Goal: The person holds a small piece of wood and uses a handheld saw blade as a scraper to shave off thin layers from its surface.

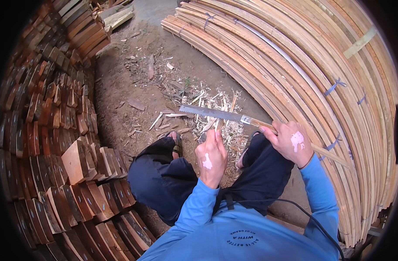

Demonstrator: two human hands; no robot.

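Steel saw: blade lies out over the litter, tip to the left, wooden handle to the right; teeth seem to be on the near edge.
Right hand: wrapped around the handle, fingers curled in; a pale wooden length runs out past it to the right, likely the handle's rear end.
Left hand: fingertips drawn together as if pinching, just on the near side of the blade; pale sliver shows at the tips, cannot tell if gripped or lying behind.
Step in hand: judged as fine work at the saw, right hand steadying it, left fingers at the teeth or at a thin piece of wood; cut or no cut, cannot tell.
Next move calls for: judged, a firm right grip, blade kept level, left fingertips clear of the teeth.
Saw vs hands: handle inside right hand; blade on the far side of left fingertips, near them, contact unclear.
Wood shavings: scattered on the ground, around and beyond the blade, between the feet.
Slat bundles: long strips on the right, tied with bluish bands.
Block stack: cut wood piled on the left, brown and reddish.
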